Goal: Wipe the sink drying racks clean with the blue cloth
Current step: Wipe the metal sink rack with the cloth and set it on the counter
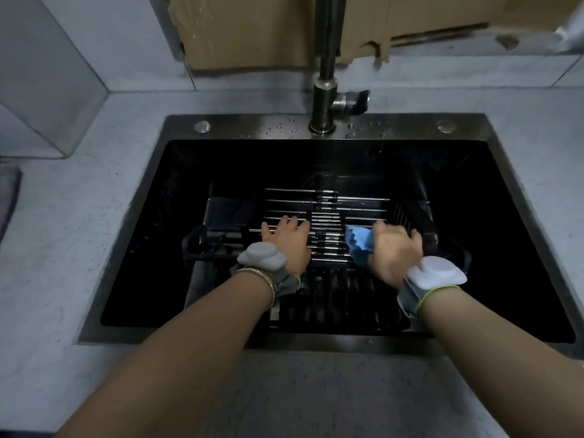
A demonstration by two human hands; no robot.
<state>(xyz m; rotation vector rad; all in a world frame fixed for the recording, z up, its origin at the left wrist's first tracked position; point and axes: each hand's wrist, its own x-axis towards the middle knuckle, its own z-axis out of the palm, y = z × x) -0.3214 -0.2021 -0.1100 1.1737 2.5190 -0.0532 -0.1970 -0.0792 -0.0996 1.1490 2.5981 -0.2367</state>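
Inside the dark sink (148,235) lies a drying rack (328,207) of thin steel rods in a black frame. A second black slatted rack (338,298) sits nearer me, partly hidden by my wrists. My left hand (286,240) rests flat on the rods with its fingers spread and holds nothing. My right hand (396,249) is closed on the blue cloth (358,245), which is pressed against the rods right of the rack's middle. Both wrists carry grey bands.
A steel tap (325,74) rises from the sink's back rim, with water drops around its base. Grey counter (79,216) surrounds the sink. Brown cardboard (252,30) leans on the back wall. A clear box (41,77) stands at the left.
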